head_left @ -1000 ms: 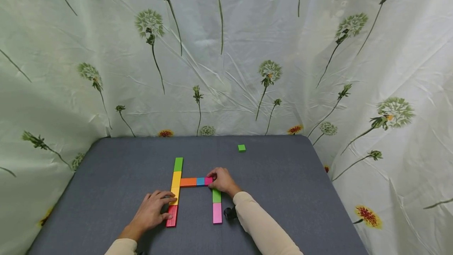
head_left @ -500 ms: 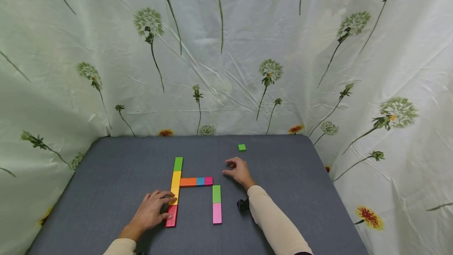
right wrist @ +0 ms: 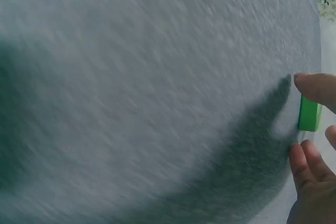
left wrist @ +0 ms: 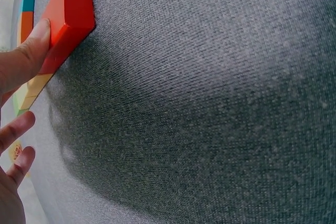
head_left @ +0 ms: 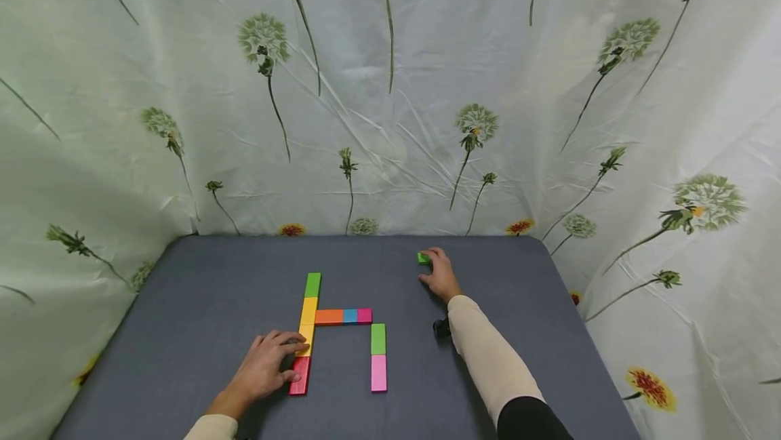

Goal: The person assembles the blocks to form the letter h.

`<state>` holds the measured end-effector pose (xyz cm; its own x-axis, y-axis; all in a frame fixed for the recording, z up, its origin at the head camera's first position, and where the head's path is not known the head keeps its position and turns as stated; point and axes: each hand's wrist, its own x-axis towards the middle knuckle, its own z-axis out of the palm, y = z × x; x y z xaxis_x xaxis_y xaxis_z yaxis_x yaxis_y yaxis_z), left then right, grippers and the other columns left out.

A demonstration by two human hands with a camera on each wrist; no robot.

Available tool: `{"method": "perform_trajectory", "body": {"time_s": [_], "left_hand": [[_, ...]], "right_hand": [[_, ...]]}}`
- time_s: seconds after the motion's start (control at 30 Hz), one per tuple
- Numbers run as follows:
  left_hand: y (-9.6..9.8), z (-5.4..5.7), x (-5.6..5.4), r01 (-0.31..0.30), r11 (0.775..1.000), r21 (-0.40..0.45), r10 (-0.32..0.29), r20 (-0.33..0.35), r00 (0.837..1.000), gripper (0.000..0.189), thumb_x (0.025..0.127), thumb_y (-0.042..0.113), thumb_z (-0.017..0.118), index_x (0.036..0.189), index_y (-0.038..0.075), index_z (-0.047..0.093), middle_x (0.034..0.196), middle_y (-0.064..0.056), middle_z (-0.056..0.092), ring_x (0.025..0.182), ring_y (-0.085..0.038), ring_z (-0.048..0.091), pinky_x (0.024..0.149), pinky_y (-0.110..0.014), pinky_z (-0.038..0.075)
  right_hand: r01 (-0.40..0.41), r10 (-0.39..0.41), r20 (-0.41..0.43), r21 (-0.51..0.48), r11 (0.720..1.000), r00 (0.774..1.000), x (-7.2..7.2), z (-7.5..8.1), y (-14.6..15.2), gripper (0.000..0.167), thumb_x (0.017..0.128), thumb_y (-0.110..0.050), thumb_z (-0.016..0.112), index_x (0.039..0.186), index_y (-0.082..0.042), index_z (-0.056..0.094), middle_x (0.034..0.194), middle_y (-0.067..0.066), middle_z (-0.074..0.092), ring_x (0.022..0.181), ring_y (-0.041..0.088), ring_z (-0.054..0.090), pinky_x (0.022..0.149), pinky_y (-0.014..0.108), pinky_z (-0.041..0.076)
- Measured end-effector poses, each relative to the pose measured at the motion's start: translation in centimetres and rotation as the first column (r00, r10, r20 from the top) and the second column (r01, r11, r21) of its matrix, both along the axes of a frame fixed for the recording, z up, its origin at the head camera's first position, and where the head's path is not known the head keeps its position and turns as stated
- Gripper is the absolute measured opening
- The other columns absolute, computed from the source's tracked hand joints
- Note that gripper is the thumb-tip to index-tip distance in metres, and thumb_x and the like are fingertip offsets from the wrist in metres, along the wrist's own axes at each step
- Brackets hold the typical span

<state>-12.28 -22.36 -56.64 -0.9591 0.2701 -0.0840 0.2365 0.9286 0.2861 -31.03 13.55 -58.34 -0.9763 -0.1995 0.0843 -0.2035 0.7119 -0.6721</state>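
Observation:
My left hand (head_left: pixel 259 367) rests by the lower left column, thumb on the red block (head_left: pixel 299 377) and fingertips on the yellow block (head_left: pixel 306 340) above it. In the left wrist view the thumb lies against the side of the red block (left wrist: pixel 77 3), and the other fingers are spread. At the far side of the table my right hand (head_left: pixel 442 278) reaches around a small green block (head_left: pixel 422 259). In the right wrist view its thumb and fingers stand apart on either side of the green block (right wrist: pixel 308 114); whether they touch it I cannot tell.
The left column is topped by a green block (head_left: pixel 312 285). From it a row of orange (head_left: pixel 329 317), blue (head_left: pixel 350 316) and magenta (head_left: pixel 364 316) blocks runs right. A green block (head_left: pixel 378 339) and a pink block (head_left: pixel 379 373) form a short column below the row's right end.
My right hand has let go of the magenta block at the row's end and moved away, up and right, to the small green block. My left hand stays in place.

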Motion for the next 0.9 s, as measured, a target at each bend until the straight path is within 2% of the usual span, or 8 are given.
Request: {"method": "perform_trajectory", "body": {"time_s": [0.17, 0.33, 0.53, 0.9], "left_hand": [[0.0, 0.1, 0.0, 0.004, 1.0, 0.007, -0.004, -0.009, 1.0, 0.044, 0.066, 0.028, 0.087, 0.106, 0.019, 0.074, 0.116, 0.006, 0.061, 0.109, -0.019, 0.051, 0.088, -0.046, 0.037], [0.0, 0.1, 0.1, 0.025, 0.999, 0.02, -0.025, -0.021, 0.999, 0.046, 0.066, 0.028, 0.087, 0.109, 0.017, 0.073, 0.116, 0.006, 0.061, 0.109, -0.019, 0.052, 0.088, -0.047, 0.037], [0.0, 0.0, 0.2, 0.021, 1.0, 0.018, -0.021, -0.012, 1.0, 0.047, 0.066, 0.03, 0.087, 0.109, 0.017, 0.073, 0.116, 0.006, 0.061, 0.109, -0.019, 0.051, 0.089, -0.047, 0.037], [0.0, -0.1, 0.3, 0.003, 1.0, 0.013, -0.003, -0.015, 1.0, 0.046, 0.067, 0.028, 0.087, 0.11, 0.018, 0.073, 0.117, 0.006, 0.061, 0.109, -0.019, 0.051, 0.089, -0.047, 0.037]], "right_hand": [[-0.058, 0.053, 0.045, 0.104, 0.993, 0.998, -1.1, 0.7, 0.2, 0.053, 0.085, 0.0, 0.069, 0.135, 0.001, 0.051, 0.144, 0.021, 0.037, 0.13, 0.043, 0.037, 0.099, 0.053, 0.038], [-0.056, 0.046, 0.067, 0.154, 0.987, 0.997, -1.6, 1.2, 0.2, 0.049, 0.085, 0.0, 0.069, 0.131, 0.003, 0.054, 0.138, 0.022, 0.044, 0.125, 0.041, 0.044, 0.097, 0.05, 0.041], [-0.043, 0.031, 0.074, 0.173, 0.984, 0.997, -1.9, 1.1, 0.1, 0.04, 0.085, -0.005, 0.072, 0.123, 0.002, 0.06, 0.127, 0.021, 0.052, 0.115, 0.036, 0.053, 0.093, 0.047, 0.044], [-0.027, 0.013, 0.086, 0.166, 0.986, 0.996, -1.9, 1.3, -0.2, 0.031, 0.085, -0.003, 0.071, 0.116, 0.001, 0.064, 0.117, 0.019, 0.057, 0.107, 0.033, 0.056, 0.088, 0.046, 0.046]]}}
